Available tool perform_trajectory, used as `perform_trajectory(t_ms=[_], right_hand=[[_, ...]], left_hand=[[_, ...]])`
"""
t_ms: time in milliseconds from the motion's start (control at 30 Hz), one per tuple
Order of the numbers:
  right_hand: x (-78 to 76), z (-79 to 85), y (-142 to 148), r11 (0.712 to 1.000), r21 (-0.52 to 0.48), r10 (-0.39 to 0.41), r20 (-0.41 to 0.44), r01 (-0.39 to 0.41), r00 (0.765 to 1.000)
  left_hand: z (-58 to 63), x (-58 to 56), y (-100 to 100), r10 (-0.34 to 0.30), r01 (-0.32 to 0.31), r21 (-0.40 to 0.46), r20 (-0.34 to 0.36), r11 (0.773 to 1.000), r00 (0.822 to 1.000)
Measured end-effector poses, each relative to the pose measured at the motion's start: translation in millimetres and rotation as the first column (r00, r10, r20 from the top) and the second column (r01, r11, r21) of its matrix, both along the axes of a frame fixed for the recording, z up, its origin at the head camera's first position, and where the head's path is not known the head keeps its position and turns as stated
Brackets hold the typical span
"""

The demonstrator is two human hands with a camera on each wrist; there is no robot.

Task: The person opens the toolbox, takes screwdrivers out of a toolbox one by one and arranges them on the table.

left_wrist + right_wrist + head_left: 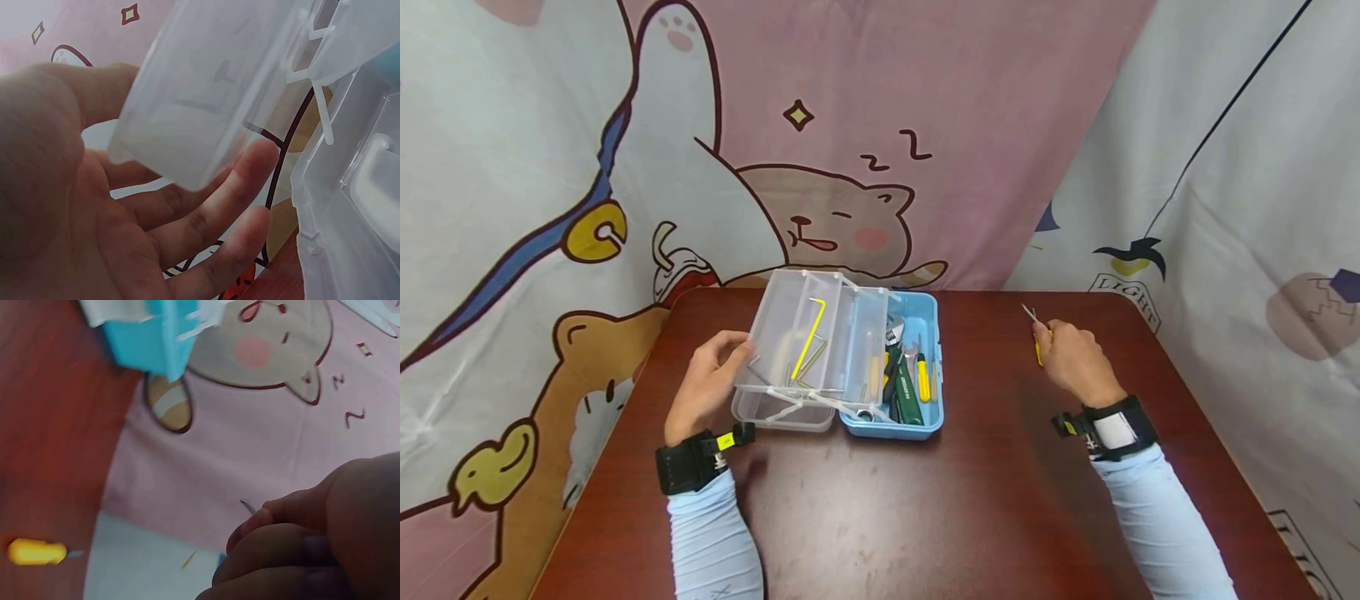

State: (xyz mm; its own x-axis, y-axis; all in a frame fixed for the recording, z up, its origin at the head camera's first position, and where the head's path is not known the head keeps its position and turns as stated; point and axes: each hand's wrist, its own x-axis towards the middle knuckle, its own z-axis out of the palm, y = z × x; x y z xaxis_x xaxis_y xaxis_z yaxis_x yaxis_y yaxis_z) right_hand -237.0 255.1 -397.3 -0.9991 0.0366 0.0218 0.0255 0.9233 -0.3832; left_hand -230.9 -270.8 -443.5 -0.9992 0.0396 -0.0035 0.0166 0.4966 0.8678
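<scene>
Fingers (pixel 206 231) under tray (pixel 206 94), wrist-view only

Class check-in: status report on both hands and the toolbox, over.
Left hand steadies clear tray of blue toolbox. Right hand grips small yellow tool, apart. Nothing between.

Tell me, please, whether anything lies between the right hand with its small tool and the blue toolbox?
Nothing visible does: the right hand pinches the small tool, and only bare table lies between it and the blue toolbox.
</scene>
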Motion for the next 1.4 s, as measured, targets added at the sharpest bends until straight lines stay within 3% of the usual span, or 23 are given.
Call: perform_trajectory(t_ms=[167, 367, 567, 733, 933, 1400], right_hand=[[15.7, -19.5, 20.4, 0.999, 0.026, -0.028, 0.108, 0.025, 0.994], [25.9, -43.2, 39.9, 0.99, 0.136, -0.075, 0.219, 0.046, 0.973], [24.7, -68.9, 47.2, 0.978, 0.188, -0.148, 0.329, 0.089, 0.933], [19.4, -82.8, 48.2, 0.973, 0.198, -0.187, 0.356, 0.122, 0.916], [18.2, -87.3, 46.3, 0.969, 0.204, -0.207, 0.344, 0.143, 0.916], [27.5, -82.5, 39.3, 0.983, 0.153, -0.147, 0.352, 0.098, 0.924]], left_hand=[[0.8, 0.2, -0.9, 0.0, 0.0, -0.002, -0.002, 1.0, 1.0], [-0.7, -0.2, -0.7, -0.002, 0.002, 0.0, 0.009, 1.0, 1.0], [-2.3, -1.7, -1.4, -0.01, 0.01, -0.011, 0.004, 1.0, 1.0], [-3.3, -2.8, -1.5, -0.012, 0.012, -0.023, -0.005, 1.0, 1.0], [-2.0, -2.0, -1.1, -0.005, 0.005, -0.016, 0.001, 1.0, 1.0], [-2.8, -2.6, -1.0, -0.003, 0.003, -0.014, -0.014, 1.0, 1.0]])
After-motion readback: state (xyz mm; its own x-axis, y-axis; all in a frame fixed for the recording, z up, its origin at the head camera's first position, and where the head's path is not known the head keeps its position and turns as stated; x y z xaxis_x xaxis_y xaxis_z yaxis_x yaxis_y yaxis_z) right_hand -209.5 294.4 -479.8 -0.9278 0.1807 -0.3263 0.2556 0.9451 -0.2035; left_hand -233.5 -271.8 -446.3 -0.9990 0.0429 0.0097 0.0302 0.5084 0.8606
